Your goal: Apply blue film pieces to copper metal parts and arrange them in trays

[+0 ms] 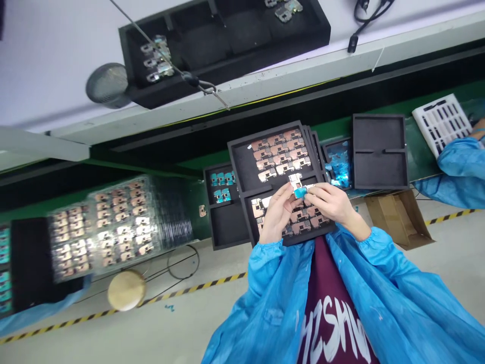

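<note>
Between both hands is a small metal plate (295, 179) with cutouts, a piece of blue film (300, 192) on its near part. My left hand (280, 208) pinches the plate's left side between thumb and fingers. From the right, my right hand (329, 199) has its fingertips closed at the blue film's edge. Beneath the hands lies a black foam tray (242, 169), top of a slightly fanned stack, with rows of copper-coloured metal plates (281, 146) in its compartments. The hands cover some of the lower rows.
Left of the stack is a black tray (227, 222) with blue-covered plates. Clear trays (121, 222) of metal plates stand further left. To the right are blue film scraps (340, 162), a black divided tray (380, 174), a cardboard box (399, 220) and another person's blue sleeve (460, 162).
</note>
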Motion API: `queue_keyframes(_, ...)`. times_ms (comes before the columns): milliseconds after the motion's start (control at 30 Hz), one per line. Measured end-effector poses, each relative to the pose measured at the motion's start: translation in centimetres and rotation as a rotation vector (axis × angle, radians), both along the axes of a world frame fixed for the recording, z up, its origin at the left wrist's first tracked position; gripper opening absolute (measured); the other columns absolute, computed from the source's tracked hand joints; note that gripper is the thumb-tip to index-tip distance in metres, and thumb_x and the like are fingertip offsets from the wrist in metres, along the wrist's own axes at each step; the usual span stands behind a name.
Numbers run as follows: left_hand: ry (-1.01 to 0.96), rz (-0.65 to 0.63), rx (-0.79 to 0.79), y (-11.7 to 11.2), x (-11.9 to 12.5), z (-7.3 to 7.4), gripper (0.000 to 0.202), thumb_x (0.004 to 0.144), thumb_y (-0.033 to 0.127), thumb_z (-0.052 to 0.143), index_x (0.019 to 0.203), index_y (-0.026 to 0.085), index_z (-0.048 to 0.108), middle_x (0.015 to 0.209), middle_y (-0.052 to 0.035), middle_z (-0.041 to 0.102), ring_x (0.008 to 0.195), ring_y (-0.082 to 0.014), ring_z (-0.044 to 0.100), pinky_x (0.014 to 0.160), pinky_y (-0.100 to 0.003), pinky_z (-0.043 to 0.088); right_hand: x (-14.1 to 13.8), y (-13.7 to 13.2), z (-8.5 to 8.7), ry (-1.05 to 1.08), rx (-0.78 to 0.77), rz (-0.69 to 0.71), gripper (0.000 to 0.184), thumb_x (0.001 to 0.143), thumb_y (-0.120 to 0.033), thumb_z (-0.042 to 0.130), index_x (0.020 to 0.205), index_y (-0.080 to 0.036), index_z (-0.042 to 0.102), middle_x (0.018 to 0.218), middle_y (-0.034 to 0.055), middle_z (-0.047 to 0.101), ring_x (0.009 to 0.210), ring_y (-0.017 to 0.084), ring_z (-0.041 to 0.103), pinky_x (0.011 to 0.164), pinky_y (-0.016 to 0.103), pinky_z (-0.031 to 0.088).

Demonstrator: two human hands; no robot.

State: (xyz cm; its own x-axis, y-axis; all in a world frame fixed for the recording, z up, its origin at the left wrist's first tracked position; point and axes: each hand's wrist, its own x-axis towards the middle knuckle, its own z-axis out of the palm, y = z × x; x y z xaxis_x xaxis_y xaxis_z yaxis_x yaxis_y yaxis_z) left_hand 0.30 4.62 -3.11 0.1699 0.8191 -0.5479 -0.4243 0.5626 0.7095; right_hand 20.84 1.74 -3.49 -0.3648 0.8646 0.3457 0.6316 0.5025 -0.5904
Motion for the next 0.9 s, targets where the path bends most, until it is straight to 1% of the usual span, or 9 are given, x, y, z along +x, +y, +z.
queue_keyframes(133, 0.179, 0.133, 0.089, 1.7, -1.0, -0.1, 0.041, 0.074, 0.043, 0.098, 0.100, 0.016, 0.080, 0.097, -0.0085, 0.082, 0.085, -0.0190, 0.078, 0.078, -0.030, 0.066, -0.1, -1.2, -0.5, 0.136, 0.087, 0.033, 0.029, 0.112, -0.022, 0.051, 0.118, -0.028, 0.078, 0.114, 0.0085, 0.082, 0.108, 0.025, 0.076, 0.092, 0.044, 0.067)
queue_keyframes(233, 0.471, 0.253, 0.258, 4.9, -3.1, -0.5, 0.037, 0.084, 0.045, 0.088, 0.102, 0.014, 0.079, 0.089, -0.0085, 0.081, 0.081, -0.0207, 0.079, 0.078, -0.033, 0.065, 0.3, -1.9, -1.8, 0.332, 0.107, -0.163, 0.021, 0.107, -0.021, 0.058, 0.115, -0.027, 0.077, 0.108, 0.0090, 0.081, 0.100, 0.026, 0.078, 0.087, 0.045, 0.068)
queue_keyframes(333, 0.954, 0.279, 0.343, 9.9, -6.4, -0.9, 0.021, 0.093, 0.031, 0.075, 0.105, 0.014, 0.078, 0.091, -0.0100, 0.082, 0.085, -0.0221, 0.080, 0.080, -0.032, 0.062, 2.4, -0.8, -4.9, 0.531, -0.076, -0.531, 0.014, 0.106, -0.035, 0.064, 0.110, -0.025, 0.073, 0.102, 0.0084, 0.078, 0.088, 0.026, 0.077, 0.077, 0.042, 0.067)
queue_keyframes(400, 1.279, 0.213, 0.315, 13.2, -8.4, -1.2, 0.013, 0.094, 0.019, 0.069, 0.102, 0.015, 0.077, 0.096, -0.0123, 0.084, 0.092, -0.0241, 0.080, 0.086, -0.033, 0.061, 4.7, 0.9, -7.7, 0.597, -0.259, -0.725, 0.029, 0.104, -0.048, 0.065, 0.112, -0.022, 0.071, 0.099, 0.0080, 0.076, 0.085, 0.024, 0.076, 0.074, 0.039, 0.066)
queue_keyframes(500, 1.480, 0.100, 0.267, 16.5, -10.0, -1.9, 0.011, 0.094, 0.014, 0.067, 0.099, 0.015, 0.077, 0.102, -0.0166, 0.084, 0.103, -0.0300, 0.080, 0.098, -0.039, 0.057, 8.6, 3.6, -12.0, 0.617, -0.489, -0.867, 0.043, 0.096, -0.055, 0.066, 0.117, -0.018, 0.069, 0.099, 0.0098, 0.076, 0.084, 0.024, 0.076, 0.080, 0.039, 0.067)
queue_keyframes(600, 1.522, 0.028, 0.253, 17.7, -10.2, -2.8, 0.012, 0.098, 0.017, 0.067, 0.103, 0.015, 0.077, 0.109, -0.0182, 0.083, 0.112, -0.0330, 0.077, 0.104, -0.042, 0.054, 11.6, 5.9, -15.8, 0.601, -0.653, -0.932, 0.037, 0.091, -0.045, 0.069, 0.111, -0.014, 0.070, 0.095, 0.0121, 0.078, 0.078, 0.024, 0.078, 0.082, 0.040, 0.067)
queue_keyframes(700, 1.580, -0.033, 0.259, 17.7, -9.8, -3.4, 0.016, 0.100, 0.016, 0.064, 0.107, 0.015, 0.078, 0.116, -0.0186, 0.080, 0.119, -0.0346, 0.074, 0.108, -0.042, 0.051, 13.1, 8.5, -18.3, 0.526, -0.739, -0.970, 0.027, 0.089, -0.032, 0.069, 0.107, -0.011, 0.072, 0.088, 0.0133, 0.078, 0.072, 0.023, 0.077, 0.081, 0.039, 0.068)
queue_keyframes(833, 1.689, -0.124, 0.318, 17.3, -9.3, -3.4, 0.020, 0.103, 0.015, 0.059, 0.110, 0.013, 0.077, 0.126, -0.0234, 0.071, 0.121, -0.0397, 0.070, 0.107, -0.047, 0.050, 13.9, 11.8, -19.5, 0.333, -0.796, -0.984, 0.026, 0.089, -0.023, 0.065, 0.108, -0.009, 0.075, 0.084, 0.0157, 0.079, 0.078, 0.025, 0.078, 0.083, 0.039, 0.066)
queue_keyframes(900, 1.650, -0.079, 0.384, 16.9, -10.1, -3.2, 0.022, 0.101, 0.014, 0.062, 0.117, 0.013, 0.077, 0.131, -0.0233, 0.066, 0.120, -0.0396, 0.070, 0.105, -0.045, 0.051, 14.3, 12.9, -19.4, 0.190, -0.785, -0.973, 0.026, 0.088, -0.023, 0.066, 0.108, -0.010, 0.077, 0.091, 0.0181, 0.081, 0.093, 0.028, 0.080, 0.093, 0.041, 0.064)
